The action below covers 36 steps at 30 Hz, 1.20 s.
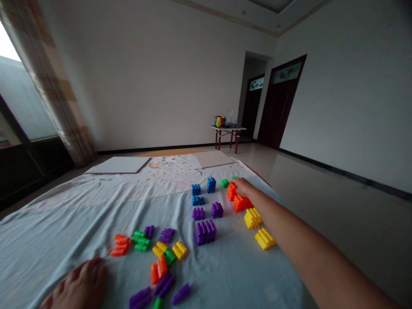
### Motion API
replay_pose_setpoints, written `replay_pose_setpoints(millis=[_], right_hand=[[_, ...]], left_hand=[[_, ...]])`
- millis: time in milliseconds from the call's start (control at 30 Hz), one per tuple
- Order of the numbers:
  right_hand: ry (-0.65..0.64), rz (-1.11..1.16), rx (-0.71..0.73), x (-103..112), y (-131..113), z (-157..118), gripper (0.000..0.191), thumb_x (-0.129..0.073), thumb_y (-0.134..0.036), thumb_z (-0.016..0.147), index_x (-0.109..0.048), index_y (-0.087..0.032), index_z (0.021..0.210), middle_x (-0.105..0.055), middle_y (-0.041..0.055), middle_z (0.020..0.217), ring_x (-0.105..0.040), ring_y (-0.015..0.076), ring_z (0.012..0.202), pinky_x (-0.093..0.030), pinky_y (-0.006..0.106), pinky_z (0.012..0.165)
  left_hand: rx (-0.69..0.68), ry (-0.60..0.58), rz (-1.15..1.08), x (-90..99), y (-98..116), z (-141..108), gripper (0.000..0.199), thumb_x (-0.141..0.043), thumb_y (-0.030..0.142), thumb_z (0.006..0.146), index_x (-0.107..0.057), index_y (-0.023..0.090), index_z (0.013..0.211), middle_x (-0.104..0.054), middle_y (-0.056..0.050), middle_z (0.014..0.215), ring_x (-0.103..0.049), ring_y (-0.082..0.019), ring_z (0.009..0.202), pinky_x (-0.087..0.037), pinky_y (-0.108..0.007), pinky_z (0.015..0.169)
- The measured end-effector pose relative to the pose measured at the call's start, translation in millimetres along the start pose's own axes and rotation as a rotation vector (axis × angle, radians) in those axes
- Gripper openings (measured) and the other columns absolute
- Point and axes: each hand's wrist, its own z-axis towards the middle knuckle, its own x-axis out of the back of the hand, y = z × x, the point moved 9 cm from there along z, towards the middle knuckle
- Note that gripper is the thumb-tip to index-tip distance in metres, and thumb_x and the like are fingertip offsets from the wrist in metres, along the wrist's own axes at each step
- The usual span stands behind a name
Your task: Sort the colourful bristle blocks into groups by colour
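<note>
My right hand [240,186] reaches far across the cloth, its fingers bent down onto a stack of orange plastic blocks [231,191]; the fingertips are partly hidden. Close by are more orange blocks [238,203] and green blocks [224,183]. Yellow stacks [252,218] lie beside my right forearm. Blue stacks [211,185] and purple stacks [206,232] stand in the middle. My left hand [80,284] rests flat on the cloth at the lower left, holding nothing visible. Nearest to it are loose orange blocks [120,245] and green blocks [140,240].
A pale blue cloth [77,219] with wrinkles covers the table. Loose purple blocks [182,294] and yellow blocks [179,250] are scattered near the front. Two flat boards, a white one [119,165] and a beige one [214,159], lie at the far edge. A small table [228,128] stands beyond.
</note>
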Motion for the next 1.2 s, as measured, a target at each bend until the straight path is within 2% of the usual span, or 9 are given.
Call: replay_pose_setpoints(millis=[100, 200, 333, 433, 567, 700, 833, 1000, 1200], right_hand=[[0.023, 0.012, 0.014, 1.3, -1.3, -1.9, 0.044, -0.056, -0.004, 0.068, -0.065, -0.025, 0.107, -0.067, 0.0039, 0.105, -0.058, 0.0196, 0.104, -0.042, 0.026, 0.088], [0.063, 0.025, 0.042, 8.5, -4.4, -5.3, 0.046, -0.053, 0.000, 0.068, -0.065, -0.023, 0.105, -0.066, 0.0040, 0.107, -0.057, 0.0183, 0.105, -0.041, 0.026, 0.090], [0.154, 0.057, 0.100, 32.4, -18.9, -17.7, 0.044, -0.051, 0.000, 0.070, -0.064, -0.018, 0.108, -0.063, 0.0078, 0.111, -0.056, 0.0181, 0.105, -0.041, 0.029, 0.093], [0.240, 0.113, 0.173, 52.7, -49.3, -41.0, 0.039, -0.048, -0.004, 0.076, -0.061, -0.016, 0.111, -0.061, 0.0092, 0.113, -0.054, 0.0173, 0.105, -0.041, 0.031, 0.094], [0.333, 0.373, 0.427, 63.1, -125.6, -99.4, 0.029, -0.049, -0.012, 0.081, -0.062, -0.019, 0.105, -0.064, 0.0062, 0.100, -0.059, 0.0163, 0.090, -0.046, 0.032, 0.086], [0.076, 0.549, 0.651, 21.3, -210.8, -159.9, 0.025, -0.052, -0.014, 0.082, -0.063, -0.020, 0.104, -0.066, 0.0047, 0.098, -0.059, 0.0157, 0.094, -0.046, 0.030, 0.086], [-0.073, 0.533, 0.720, -25.7, -262.4, -188.2, 0.028, -0.055, -0.010, 0.078, -0.065, -0.017, 0.104, -0.067, 0.0069, 0.102, -0.058, 0.0173, 0.099, -0.043, 0.031, 0.092], [-0.122, 0.413, 0.628, -59.2, -278.0, -181.0, 0.036, -0.058, -0.016, 0.076, -0.061, -0.016, 0.112, -0.063, 0.0081, 0.113, -0.052, 0.0212, 0.107, -0.039, 0.034, 0.096], [-0.165, 0.315, 0.547, -71.6, -278.6, -175.4, 0.040, -0.056, -0.023, 0.076, -0.059, -0.018, 0.116, -0.061, 0.0090, 0.108, -0.050, 0.0231, 0.104, -0.039, 0.035, 0.093]], left_hand=[[-0.045, 0.102, -0.023, 1.5, 0.9, 1.4, 0.047, -0.015, 0.054, 0.080, -0.043, 0.034, 0.112, -0.055, -0.002, 0.127, -0.045, -0.024, 0.118, -0.028, -0.038, 0.100], [-0.060, 0.119, -0.066, 6.4, 5.5, -0.5, 0.046, -0.015, 0.053, 0.081, -0.046, 0.033, 0.107, -0.058, -0.003, 0.121, -0.048, -0.024, 0.114, -0.031, -0.039, 0.097], [-0.055, 0.120, -0.136, 43.9, 25.5, -19.6, 0.050, -0.018, 0.053, 0.082, -0.052, 0.027, 0.107, -0.057, -0.009, 0.120, -0.048, -0.031, 0.111, -0.031, -0.045, 0.096], [-0.042, 0.043, -0.177, 75.9, 45.9, -41.0, 0.056, -0.018, 0.053, 0.082, -0.053, 0.022, 0.113, -0.053, -0.011, 0.124, -0.045, -0.034, 0.114, -0.029, -0.047, 0.097], [-0.013, 0.015, -0.151, 102.1, 63.6, -59.3, 0.059, -0.014, 0.049, 0.085, -0.052, 0.019, 0.117, -0.052, -0.012, 0.125, -0.043, -0.032, 0.116, -0.028, -0.046, 0.099], [0.008, 0.036, -0.115, 108.2, 67.8, -65.0, 0.055, -0.014, 0.045, 0.086, -0.053, 0.020, 0.117, -0.054, -0.011, 0.124, -0.044, -0.030, 0.117, -0.027, -0.044, 0.100], [0.010, 0.049, -0.122, 111.5, 69.1, -68.6, 0.053, -0.016, 0.042, 0.087, -0.053, 0.019, 0.117, -0.053, -0.011, 0.125, -0.044, -0.029, 0.117, -0.028, -0.044, 0.099], [0.010, 0.063, -0.136, 112.9, 69.5, -69.7, 0.051, -0.019, 0.041, 0.087, -0.055, 0.019, 0.116, -0.054, -0.011, 0.124, -0.044, -0.028, 0.116, -0.029, -0.043, 0.098], [0.007, 0.080, -0.170, 116.4, 70.3, -70.7, 0.050, -0.021, 0.040, 0.087, -0.056, 0.018, 0.115, -0.055, -0.011, 0.122, -0.044, -0.028, 0.115, -0.027, -0.043, 0.099]])
